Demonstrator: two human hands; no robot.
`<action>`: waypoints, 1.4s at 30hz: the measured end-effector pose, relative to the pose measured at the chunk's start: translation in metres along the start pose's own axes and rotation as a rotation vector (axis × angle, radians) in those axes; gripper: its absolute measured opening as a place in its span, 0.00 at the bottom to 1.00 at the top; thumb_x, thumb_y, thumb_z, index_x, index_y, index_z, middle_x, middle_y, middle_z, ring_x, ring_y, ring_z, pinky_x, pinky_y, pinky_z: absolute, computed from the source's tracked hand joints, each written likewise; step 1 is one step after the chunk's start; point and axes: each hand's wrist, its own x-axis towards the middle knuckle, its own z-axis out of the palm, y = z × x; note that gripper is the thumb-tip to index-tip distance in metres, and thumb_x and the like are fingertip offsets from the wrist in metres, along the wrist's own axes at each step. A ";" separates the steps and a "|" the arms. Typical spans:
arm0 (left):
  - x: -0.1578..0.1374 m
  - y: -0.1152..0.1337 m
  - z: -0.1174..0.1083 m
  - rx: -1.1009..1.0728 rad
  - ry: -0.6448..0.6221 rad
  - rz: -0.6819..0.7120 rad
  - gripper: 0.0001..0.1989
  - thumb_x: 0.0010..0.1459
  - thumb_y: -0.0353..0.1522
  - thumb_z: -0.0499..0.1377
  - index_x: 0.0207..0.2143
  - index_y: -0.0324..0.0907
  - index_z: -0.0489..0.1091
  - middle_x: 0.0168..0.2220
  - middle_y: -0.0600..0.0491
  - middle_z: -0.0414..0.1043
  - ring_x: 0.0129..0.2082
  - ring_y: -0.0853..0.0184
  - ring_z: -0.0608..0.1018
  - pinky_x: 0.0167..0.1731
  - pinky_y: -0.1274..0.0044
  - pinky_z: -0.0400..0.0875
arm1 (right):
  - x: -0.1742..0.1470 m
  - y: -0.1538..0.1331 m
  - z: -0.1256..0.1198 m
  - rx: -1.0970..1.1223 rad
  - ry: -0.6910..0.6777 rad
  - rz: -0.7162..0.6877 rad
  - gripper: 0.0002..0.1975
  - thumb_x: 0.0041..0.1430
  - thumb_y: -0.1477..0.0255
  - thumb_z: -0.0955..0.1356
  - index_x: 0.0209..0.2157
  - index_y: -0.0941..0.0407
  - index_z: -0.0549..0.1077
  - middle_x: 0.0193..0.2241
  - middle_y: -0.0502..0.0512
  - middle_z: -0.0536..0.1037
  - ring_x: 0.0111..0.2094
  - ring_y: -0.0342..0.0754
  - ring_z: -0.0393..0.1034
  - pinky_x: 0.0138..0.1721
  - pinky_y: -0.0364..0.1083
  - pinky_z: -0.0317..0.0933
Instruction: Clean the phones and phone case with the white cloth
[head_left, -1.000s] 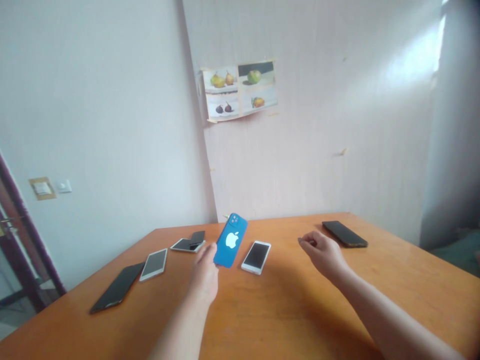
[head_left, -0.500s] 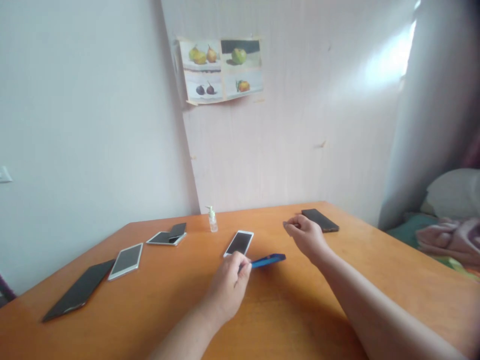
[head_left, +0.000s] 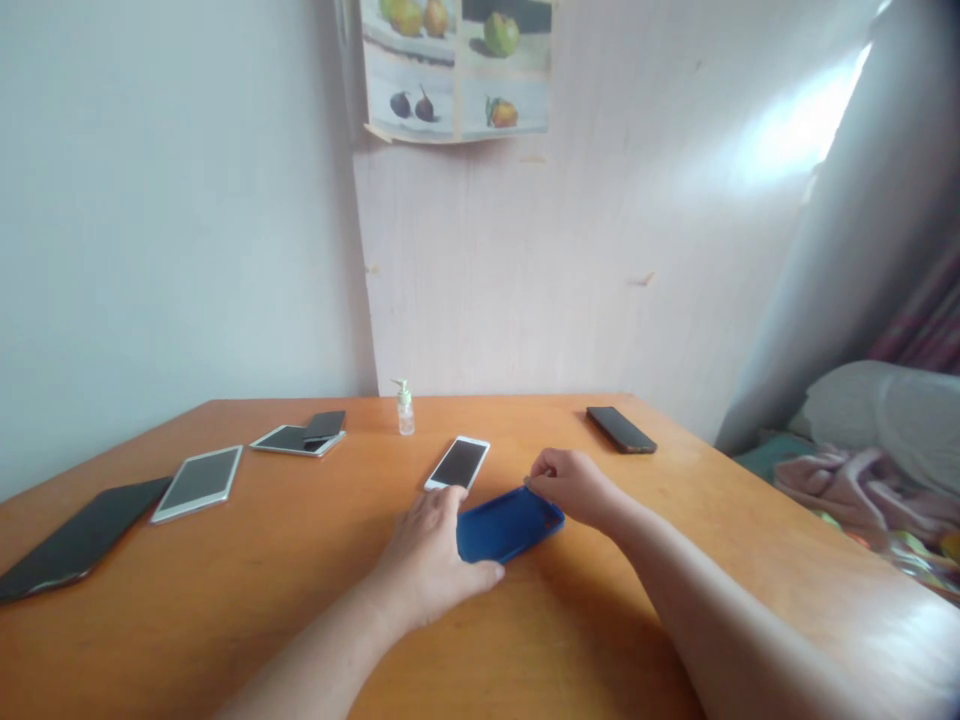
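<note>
In front of me a blue phone case [head_left: 504,526] lies with its hollow inside facing up. My left hand [head_left: 431,550] grips its left end, thumb at the near edge and fingers at the far edge. My right hand [head_left: 566,485] is closed in a pinch at the case's far right corner. Whatever its fingertips hold is too small to make out. Just beyond the case, a white phone [head_left: 458,464] with a dark screen rests on the table.
Wooden table [head_left: 315,560]. On the left are a black flat case [head_left: 82,535], a white tablet [head_left: 199,483], and another white device [head_left: 281,439] under a dark phone [head_left: 325,426]. A pump bottle [head_left: 406,412] stands at the back; a black phone [head_left: 620,430] lies at right.
The blue case has turned from edge-on to hollow side up. My left hand has spread across its end. My right hand has come down and left to its far corner. The view has shifted.
</note>
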 end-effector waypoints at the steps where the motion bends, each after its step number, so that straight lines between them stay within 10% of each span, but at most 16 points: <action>1: 0.000 0.000 0.001 -0.002 -0.001 0.003 0.35 0.41 0.43 0.66 0.52 0.46 0.64 0.53 0.44 0.68 0.55 0.50 0.69 0.52 0.65 0.62 | 0.000 0.001 0.002 -0.038 -0.020 -0.005 0.03 0.47 0.73 0.67 0.26 0.56 0.73 0.21 0.50 0.75 0.24 0.43 0.66 0.24 0.40 0.52; 17: 0.006 -0.002 0.014 -0.321 -0.007 0.073 0.50 0.35 0.37 0.71 0.61 0.44 0.55 0.56 0.41 0.66 0.56 0.52 0.70 0.54 0.65 0.64 | -0.001 -0.009 0.017 -0.491 0.015 -0.030 0.06 0.52 0.76 0.65 0.24 0.57 0.71 0.26 0.56 0.74 0.28 0.45 0.65 0.28 0.43 0.48; 24: 0.009 -0.003 0.019 -0.331 0.062 0.160 0.54 0.35 0.36 0.70 0.64 0.41 0.50 0.60 0.38 0.60 0.59 0.51 0.65 0.56 0.65 0.61 | -0.027 -0.054 0.049 -0.190 -0.195 -0.414 0.06 0.55 0.75 0.63 0.30 0.56 0.72 0.31 0.51 0.75 0.31 0.42 0.67 0.33 0.39 0.55; 33: 0.011 -0.002 0.017 -0.235 -0.003 0.126 0.58 0.33 0.42 0.71 0.65 0.40 0.49 0.56 0.39 0.65 0.56 0.48 0.68 0.54 0.64 0.63 | 0.003 -0.005 0.015 -0.489 0.039 0.004 0.05 0.52 0.74 0.65 0.27 0.57 0.73 0.28 0.56 0.76 0.31 0.47 0.67 0.30 0.43 0.51; 39: 0.012 -0.005 0.019 -0.227 -0.004 0.162 0.53 0.34 0.41 0.70 0.62 0.42 0.52 0.55 0.42 0.66 0.53 0.49 0.70 0.52 0.64 0.65 | -0.025 -0.036 0.032 -0.201 -0.287 -0.272 0.05 0.51 0.76 0.65 0.30 0.55 0.73 0.28 0.50 0.76 0.29 0.43 0.67 0.29 0.40 0.53; 42: 0.012 -0.005 0.019 -0.215 -0.014 0.162 0.53 0.35 0.42 0.70 0.62 0.40 0.52 0.57 0.41 0.64 0.55 0.49 0.69 0.54 0.64 0.64 | -0.020 -0.028 0.023 -0.332 -0.166 -0.225 0.03 0.51 0.74 0.65 0.28 0.56 0.72 0.28 0.51 0.76 0.30 0.44 0.66 0.29 0.41 0.51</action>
